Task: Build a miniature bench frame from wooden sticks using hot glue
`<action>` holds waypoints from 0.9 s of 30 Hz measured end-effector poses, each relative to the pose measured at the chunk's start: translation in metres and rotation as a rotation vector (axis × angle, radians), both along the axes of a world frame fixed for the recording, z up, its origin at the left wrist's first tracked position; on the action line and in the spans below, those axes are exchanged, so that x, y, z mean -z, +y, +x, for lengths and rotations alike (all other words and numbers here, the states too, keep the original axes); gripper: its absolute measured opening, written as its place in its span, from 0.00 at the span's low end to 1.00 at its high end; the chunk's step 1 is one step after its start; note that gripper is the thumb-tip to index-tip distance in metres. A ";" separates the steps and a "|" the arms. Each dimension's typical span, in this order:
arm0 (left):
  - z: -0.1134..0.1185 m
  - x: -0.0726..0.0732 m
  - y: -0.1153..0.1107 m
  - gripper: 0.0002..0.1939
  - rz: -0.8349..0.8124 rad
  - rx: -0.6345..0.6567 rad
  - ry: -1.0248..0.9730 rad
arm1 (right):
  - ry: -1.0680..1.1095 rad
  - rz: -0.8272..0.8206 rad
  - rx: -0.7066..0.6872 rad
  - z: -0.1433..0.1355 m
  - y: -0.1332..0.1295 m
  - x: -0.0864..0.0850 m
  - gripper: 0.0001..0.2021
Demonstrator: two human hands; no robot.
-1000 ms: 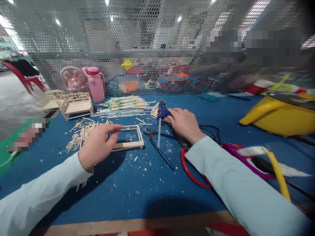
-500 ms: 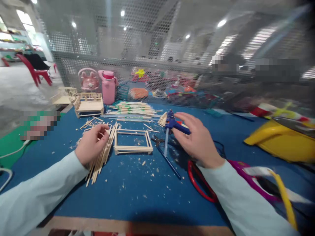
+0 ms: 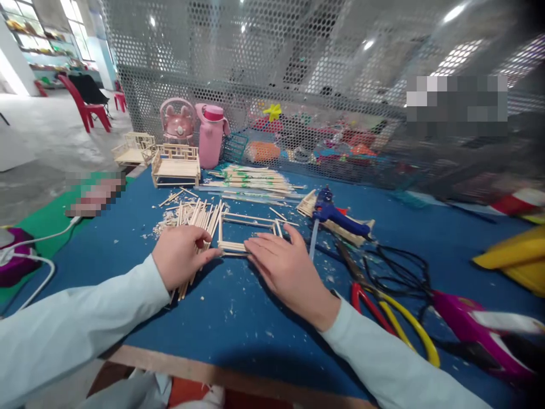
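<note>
A small rectangular frame of thin wooden sticks (image 3: 233,245) lies on the blue tabletop between my hands. My left hand (image 3: 181,255) is at its left front corner, thumb stretched towards the corner and the other fingers curled, with a gap between them. Below that hand lies a pile of loose wooden sticks (image 3: 200,213). My right hand (image 3: 285,267) reaches over the frame's right front part, fingers straight and nothing gripped; it hides that corner. Beyond it the blue glue gun (image 3: 340,216), a clear glue stick in it, rests on a small stick-built piece.
Pliers with red and yellow handles (image 3: 374,309) and a black cable (image 3: 400,267) lie at right, near a purple-handled tool (image 3: 472,329). Behind stand a stick-built bench (image 3: 176,167), a pink flask (image 3: 210,139) and bundled sticks (image 3: 255,179), before a perforated metal screen (image 3: 264,62).
My right hand has let go of the glue gun and moved left to the frame. My left hand has come to the frame's left corner. The view has shifted to the right.
</note>
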State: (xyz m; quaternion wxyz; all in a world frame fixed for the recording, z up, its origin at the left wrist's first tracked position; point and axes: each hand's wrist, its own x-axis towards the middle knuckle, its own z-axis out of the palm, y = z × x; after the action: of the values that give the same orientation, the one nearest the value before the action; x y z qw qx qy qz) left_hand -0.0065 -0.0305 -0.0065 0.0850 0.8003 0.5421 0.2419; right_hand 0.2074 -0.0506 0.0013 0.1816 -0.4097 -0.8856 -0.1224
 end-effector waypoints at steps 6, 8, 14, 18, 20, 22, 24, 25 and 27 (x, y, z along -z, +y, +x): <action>0.002 -0.001 -0.005 0.17 0.054 0.000 0.092 | 0.156 -0.033 0.245 0.019 -0.008 -0.013 0.22; 0.002 -0.001 -0.005 0.17 0.056 0.001 0.109 | 0.171 -0.115 0.410 0.029 -0.011 -0.018 0.23; 0.002 0.003 0.000 0.23 0.033 -0.015 0.108 | 0.073 -0.457 0.565 0.032 -0.016 -0.020 0.12; 0.003 0.006 0.003 0.22 -0.008 -0.065 0.026 | 0.120 -0.474 0.558 0.030 -0.012 -0.016 0.11; 0.004 0.006 0.003 0.20 -0.042 -0.097 -0.024 | 0.147 -0.483 0.532 0.032 -0.009 -0.014 0.12; 0.005 0.006 0.003 0.19 -0.074 -0.115 -0.075 | 0.164 -0.486 0.510 0.033 -0.008 -0.011 0.13; 0.006 0.006 0.002 0.18 -0.084 -0.124 -0.116 | 0.176 -0.490 0.499 0.033 -0.007 -0.010 0.13; 0.006 0.006 0.002 0.18 -0.081 -0.133 -0.131 | 0.181 -0.494 0.496 0.033 -0.007 -0.009 0.13; 0.006 0.005 0.001 0.18 -0.071 -0.158 -0.141 | 0.188 -0.503 0.492 0.033 -0.007 -0.009 0.14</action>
State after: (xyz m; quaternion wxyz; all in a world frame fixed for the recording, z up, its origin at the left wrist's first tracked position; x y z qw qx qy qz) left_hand -0.0007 -0.0296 -0.0116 0.1318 0.7325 0.6045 0.2840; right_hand 0.2403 -0.0573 0.0102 0.1209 -0.6517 -0.7424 0.0976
